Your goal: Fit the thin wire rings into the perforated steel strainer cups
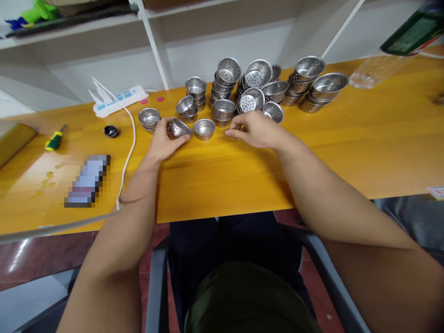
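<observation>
My left hand (165,144) is closed around a small perforated metal cup (179,128), tilted on its side just above or on the wooden table. Just right of it, a single metal cup (204,129) stands upright. My right hand (255,129) is in front of the larger group, its fingers curled and thumb and index pressed near each other; a faint glint shows below them, but what they hold, if anything, is hidden. Close behind that hand are a cup lying tipped toward me (252,101) and another cup (273,112). A short stack (150,118) stands left of my left hand.
Stacked perforated cups (227,74) line the back, with taller stacks (308,69) to the right. A clear bottle (374,71) stands at far right. On the left are a power strip (121,101), white cable (133,138), screwdriver (54,140), small black object (111,132) and phone (88,180).
</observation>
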The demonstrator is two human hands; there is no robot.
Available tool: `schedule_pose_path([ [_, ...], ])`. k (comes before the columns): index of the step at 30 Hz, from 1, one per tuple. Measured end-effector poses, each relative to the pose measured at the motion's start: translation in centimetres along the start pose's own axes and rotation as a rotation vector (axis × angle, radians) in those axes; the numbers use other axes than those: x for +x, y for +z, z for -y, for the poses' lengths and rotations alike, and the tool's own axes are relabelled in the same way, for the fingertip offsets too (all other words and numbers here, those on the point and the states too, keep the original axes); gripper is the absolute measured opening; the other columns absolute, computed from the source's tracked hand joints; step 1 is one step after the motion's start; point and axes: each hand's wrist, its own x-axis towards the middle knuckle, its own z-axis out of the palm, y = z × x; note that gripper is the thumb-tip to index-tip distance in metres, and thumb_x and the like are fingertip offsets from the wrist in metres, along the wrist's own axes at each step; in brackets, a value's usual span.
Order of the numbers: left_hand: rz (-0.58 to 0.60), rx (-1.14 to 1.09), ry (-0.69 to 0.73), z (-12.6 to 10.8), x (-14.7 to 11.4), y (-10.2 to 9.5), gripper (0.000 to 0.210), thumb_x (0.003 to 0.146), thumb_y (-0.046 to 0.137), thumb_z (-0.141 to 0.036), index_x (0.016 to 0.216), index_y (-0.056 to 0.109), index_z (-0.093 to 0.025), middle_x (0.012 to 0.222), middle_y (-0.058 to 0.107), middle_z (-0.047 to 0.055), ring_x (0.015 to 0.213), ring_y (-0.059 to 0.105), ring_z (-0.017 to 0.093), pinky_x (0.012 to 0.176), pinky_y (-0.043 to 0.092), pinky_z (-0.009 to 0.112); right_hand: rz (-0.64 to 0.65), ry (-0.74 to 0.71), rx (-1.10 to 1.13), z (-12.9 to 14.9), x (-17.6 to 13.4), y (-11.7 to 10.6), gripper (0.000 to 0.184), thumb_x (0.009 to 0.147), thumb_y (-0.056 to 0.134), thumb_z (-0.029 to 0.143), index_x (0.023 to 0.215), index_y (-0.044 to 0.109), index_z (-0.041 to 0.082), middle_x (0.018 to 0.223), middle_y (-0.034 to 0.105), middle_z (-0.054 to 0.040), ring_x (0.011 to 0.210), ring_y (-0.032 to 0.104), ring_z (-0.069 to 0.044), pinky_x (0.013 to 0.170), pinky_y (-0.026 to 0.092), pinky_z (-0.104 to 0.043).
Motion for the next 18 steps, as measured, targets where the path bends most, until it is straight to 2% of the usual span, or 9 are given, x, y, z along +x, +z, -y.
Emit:
schedule_pose_path([
  [3,0.056,0.024,-0.075,0.2,-0.1,0.5,0.091,0.08,0.116,-0.059,0.147,0.066,-0.025,0.15,0.086,0.018,0.147,0.085,0.044,0.141,0.066,0.072,0.072,0.137,-0.262,-0.9,0.0,0.0,0.009,0.108,0.097,0.025,0.1,0.092,0.024,0.099,0.092,-0.009,0.096,0.083,-0.033,0.093,0.062,-0.048],
  [5,0.106,0.069,-0.106,-0.4,-0.3,0.5,0.097,0.075,0.116,-0.057,0.15,0.064,-0.023,0.155,0.084,0.021,0.154,0.083,0.048,0.143,0.063,0.075,0.105,0.164,-0.314,-0.9,0.1,0.5,0.006,0.106,0.095,0.018,0.107,0.094,0.024,0.105,0.094,-0.0099,0.101,0.086,-0.035,0.095,0.063,-0.047],
  [7,0.101,0.117,-0.092,-0.9,-0.3,-0.3,0.107,0.069,0.117,-0.06,0.154,0.064,-0.023,0.162,0.082,0.023,0.165,0.076,0.053,0.146,0.058,0.078,0.082,0.143,-0.314,-0.7,0.1,1.0,0.009,0.107,0.094,0.018,0.114,0.094,0.023,0.112,0.096,-0.0117,0.105,0.088,-0.036,0.097,0.065,-0.049],
  [9,0.0,0.147,-0.017,-0.9,0.0,-1.9,0.104,0.075,0.112,-0.071,0.155,0.067,-0.024,0.168,0.08,0.022,0.176,0.067,0.054,0.15,0.053,0.079,0.014,0.093,-0.288,-0.5,0.1,1.2,0.009,0.11,0.091,0.022,0.119,0.093,0.023,0.119,0.096,-0.0145,0.109,0.089,-0.038,0.099,0.067,-0.052],
  [11,-0.164,0.163,0.09,0.0,0.5,-3.9,0.086,0.098,0.092,-0.086,0.155,0.069,-0.027,0.166,0.082,0.015,0.187,0.057,0.047,0.151,0.046,0.078,-0.052,0.028,-0.249,-0.3,0.0,1.3,0.007,0.113,0.088,0.026,0.118,0.092,0.023,0.121,0.096,-0.0159,0.109,0.089,-0.039,0.101,0.068,-0.054],
  [13,-0.244,0.191,0.159,1.6,1.1,-5.4,0.08,0.114,0.072,-0.089,0.161,0.067,-0.025,0.167,0.082,0.011,0.202,0.034,0.038,0.152,0.034,0.078,-0.102,-0.038,-0.202,0.0,0.0,1.4,0.008,0.115,0.086,0.029,0.114,0.092,0.024,0.117,0.095,-0.0149,0.106,0.087,-0.038,0.103,0.068,-0.055],
  [15,-0.299,0.189,0.1,3.5,1.5,-5.8,0.095,0.108,0.076,-0.095,0.167,0.063,-0.021,0.167,0.082,0.014,0.206,0.023,0.039,0.154,0.028,0.08,-0.123,-0.096,-0.158,0.4,0.0,1.6,0.011,0.115,0.086,0.034,0.112,0.091,0.025,0.112,0.093,-0.0129,0.103,0.085,-0.036,0.103,0.067,-0.053],
  [16,-0.318,0.173,0.021,4.4,1.6,-5.6,0.106,0.1,0.086,-0.095,0.172,0.059,-0.02,0.171,0.08,0.017,0.205,0.029,0.042,0.157,0.029,0.08,-0.122,-0.117,-0.141,0.6,0.0,1.8,0.013,0.116,0.086,0.036,0.112,0.092,0.025,0.11,0.092,-0.0122,0.102,0.084,-0.035,0.102,0.066,-0.052],
  [18,-0.362,0.156,-0.16,6.0,1.8,-4.8,0.126,0.084,0.107,-0.077,0.182,0.048,-0.023,0.178,0.074,0.022,0.19,0.055,0.046,0.159,0.04,0.078,-0.107,-0.139,-0.115,1.0,0.0,2.0,0.015,0.116,0.084,0.037,0.114,0.092,0.025,0.109,0.091,-0.0118,0.1,0.082,-0.034,0.1,0.065,-0.05],
])
